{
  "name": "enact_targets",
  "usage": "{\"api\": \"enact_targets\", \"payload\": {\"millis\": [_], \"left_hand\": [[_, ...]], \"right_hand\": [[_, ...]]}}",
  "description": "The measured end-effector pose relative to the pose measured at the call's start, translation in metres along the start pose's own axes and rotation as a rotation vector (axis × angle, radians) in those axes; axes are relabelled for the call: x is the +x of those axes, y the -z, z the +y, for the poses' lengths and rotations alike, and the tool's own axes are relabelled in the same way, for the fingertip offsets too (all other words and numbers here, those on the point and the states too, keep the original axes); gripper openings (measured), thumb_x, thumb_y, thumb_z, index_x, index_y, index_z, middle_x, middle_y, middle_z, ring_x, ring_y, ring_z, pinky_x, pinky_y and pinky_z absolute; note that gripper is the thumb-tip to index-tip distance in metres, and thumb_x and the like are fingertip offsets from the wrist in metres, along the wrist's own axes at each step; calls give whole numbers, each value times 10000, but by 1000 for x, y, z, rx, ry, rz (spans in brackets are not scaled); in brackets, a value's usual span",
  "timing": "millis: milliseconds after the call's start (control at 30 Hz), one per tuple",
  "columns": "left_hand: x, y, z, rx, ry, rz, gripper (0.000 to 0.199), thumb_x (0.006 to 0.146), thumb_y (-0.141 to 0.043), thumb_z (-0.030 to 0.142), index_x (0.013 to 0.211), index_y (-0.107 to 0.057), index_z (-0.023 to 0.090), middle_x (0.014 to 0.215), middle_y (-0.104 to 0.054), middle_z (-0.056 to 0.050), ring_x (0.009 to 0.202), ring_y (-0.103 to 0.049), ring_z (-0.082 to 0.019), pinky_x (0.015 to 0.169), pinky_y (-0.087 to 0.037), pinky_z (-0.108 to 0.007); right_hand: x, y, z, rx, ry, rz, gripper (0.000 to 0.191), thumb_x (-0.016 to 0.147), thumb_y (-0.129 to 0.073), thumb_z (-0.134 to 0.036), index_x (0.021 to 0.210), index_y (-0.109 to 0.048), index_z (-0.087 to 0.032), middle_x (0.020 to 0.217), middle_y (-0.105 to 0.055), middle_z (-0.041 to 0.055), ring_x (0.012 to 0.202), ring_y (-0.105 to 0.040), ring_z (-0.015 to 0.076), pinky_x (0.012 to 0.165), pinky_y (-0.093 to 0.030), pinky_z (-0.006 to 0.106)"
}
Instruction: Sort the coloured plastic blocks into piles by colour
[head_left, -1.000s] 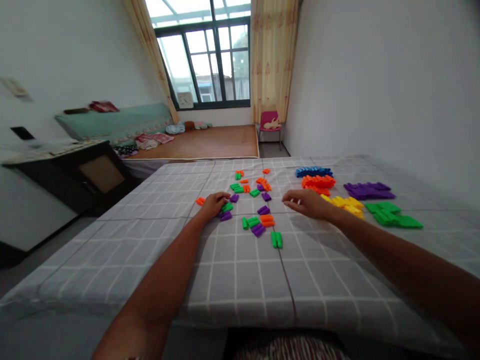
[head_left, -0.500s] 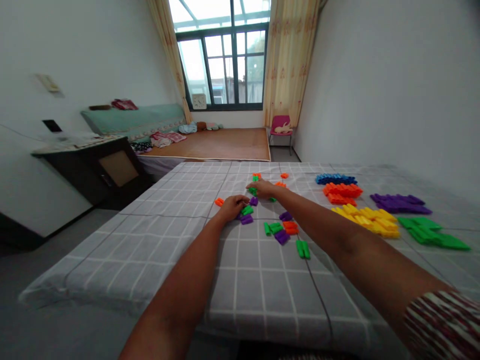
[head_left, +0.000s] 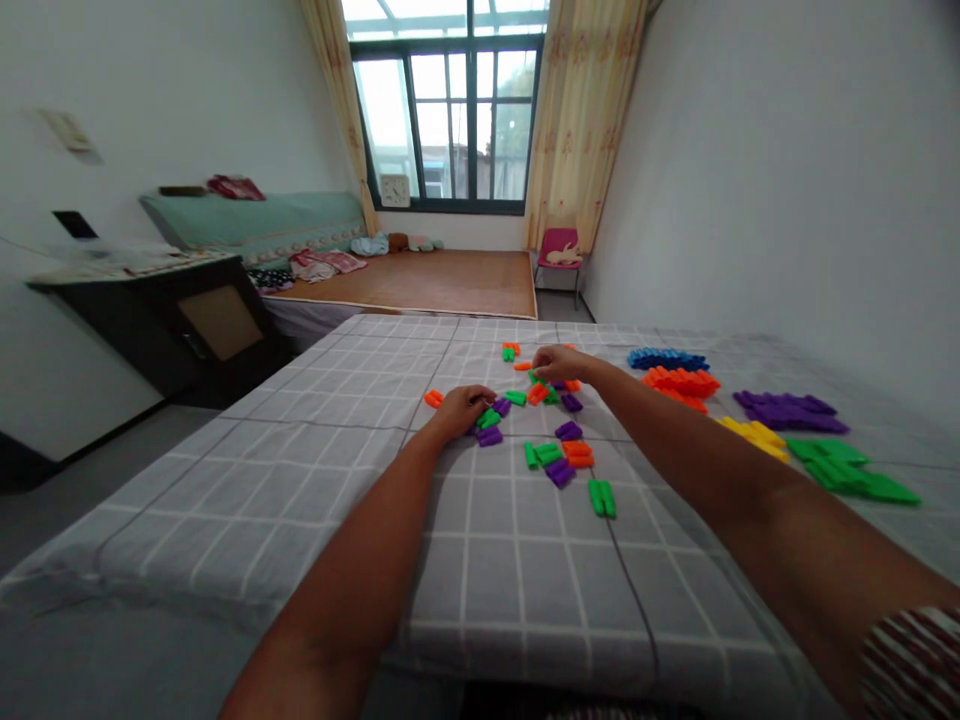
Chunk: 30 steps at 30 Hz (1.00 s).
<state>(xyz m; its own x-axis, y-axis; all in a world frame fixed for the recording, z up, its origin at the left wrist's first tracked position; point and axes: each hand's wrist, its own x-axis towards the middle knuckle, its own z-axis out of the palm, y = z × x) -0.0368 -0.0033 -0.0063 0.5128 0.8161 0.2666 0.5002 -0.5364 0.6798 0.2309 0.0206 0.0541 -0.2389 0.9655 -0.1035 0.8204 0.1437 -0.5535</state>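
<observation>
My left hand (head_left: 463, 408) rests on the cloth at the middle of the table, its fingers curled in beside a small green block (head_left: 488, 419) and purple blocks (head_left: 490, 437). What its fingertips hold, if anything, is hidden. Farther out and to the right, my right hand (head_left: 559, 362) pinches downward, its fingertips closed on a green block (head_left: 535, 377). Just below that block lies an orange block (head_left: 538, 393). Another green block (head_left: 515, 398) lies between the two hands.
Sorted piles line the right side: blue (head_left: 667, 359), orange (head_left: 681, 384), yellow (head_left: 756, 437), purple (head_left: 790, 411) and green (head_left: 851, 468), the yellow partly behind my right forearm. Loose blocks, including a green pair (head_left: 601, 498), lie nearer me on the checked tablecloth (head_left: 300, 480).
My right hand has moved to the right from near the far orange and green blocks, uncovering blocks between the hands. My left hand has stayed almost in place. The view has shifted slightly.
</observation>
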Motion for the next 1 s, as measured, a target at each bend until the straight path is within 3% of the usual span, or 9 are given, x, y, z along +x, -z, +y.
{"api": "enact_targets", "payload": {"millis": [100, 200, 333, 467, 633, 800, 867, 1000], "left_hand": [[0, 2, 1, 12, -1, -5, 317, 802, -490, 216, 1006, -723, 155, 940, -746, -52, 837, -665, -173, 768, -520, -272], [0, 5, 4, 26, -10, -26, 326, 802, -496, 280, 1006, -720, 160, 961, -744, -52, 846, -667, -185, 771, -520, -283], [1, 11, 11, 43, -4, -65, 384, 805, -496, 412, 1016, -716, 177, 1020, -739, -51, 936, -667, -212, 844, -513, -305], [2, 16, 16, 123, 33, -88, 465, 795, -483, 511, 1050, -708, 194, 1068, -730, -50, 987, -660, -236, 875, -506, -324], [7, 18, 15, 188, 57, -95, 543, 781, -474, 589, 1091, -695, 203, 1115, -719, -58, 1022, -656, -254, 895, -509, -342], [23, 22, 17, 250, 27, -65, 535, 733, -490, 619, 1024, -715, 232, 1107, -722, -61, 1056, -650, -282, 935, -502, -365], [30, 23, 20, 248, 0, -61, 506, 717, -500, 610, 988, -720, 244, 1087, -728, -58, 1056, -651, -282, 951, -497, -367], [37, 22, 32, 225, -22, -80, 475, 699, -513, 613, 940, -725, 263, 1064, -734, -44, 1049, -653, -277, 924, -520, -347]], "right_hand": [[-25, 0, 13, 213, 114, 13, 211, 795, -649, -283, 946, -634, -136, 812, -672, 34, 644, -590, 109, 549, -458, 193], [-62, 6, 26, 239, 197, 30, 276, 795, -644, -329, 1006, -650, -151, 842, -663, 29, 675, -585, 108, 577, -459, 202], [-122, 19, 49, 267, 175, 66, 408, 817, -605, -311, 1202, -617, -176, 833, -652, 20, 658, -553, 96, 597, -453, 214], [-180, 36, 80, 451, 81, 134, 368, 822, -603, -317, 1152, -636, -157, 866, -667, 46, 706, -593, 109, 659, -491, 241], [-251, 78, 140, 510, -118, 522, 343, 714, -726, -373, 975, -656, -162, 939, -699, 63, 819, -639, 161, 716, -526, 281], [-330, 115, 219, 547, -349, 905, 352, 613, -793, -387, 820, -619, -162, 761, -686, 50, 692, -624, 150, 670, -527, 285], [-357, 116, 245, 557, -428, 950, 327, 595, -800, -362, 771, -605, -167, 716, -673, 46, 658, -617, 146, 659, -523, 286], [-387, 100, 274, 390, -552, 858, 269, 629, -751, -375, 746, -623, -168, 692, -678, 48, 638, -617, 160, 601, -494, 276]]}}
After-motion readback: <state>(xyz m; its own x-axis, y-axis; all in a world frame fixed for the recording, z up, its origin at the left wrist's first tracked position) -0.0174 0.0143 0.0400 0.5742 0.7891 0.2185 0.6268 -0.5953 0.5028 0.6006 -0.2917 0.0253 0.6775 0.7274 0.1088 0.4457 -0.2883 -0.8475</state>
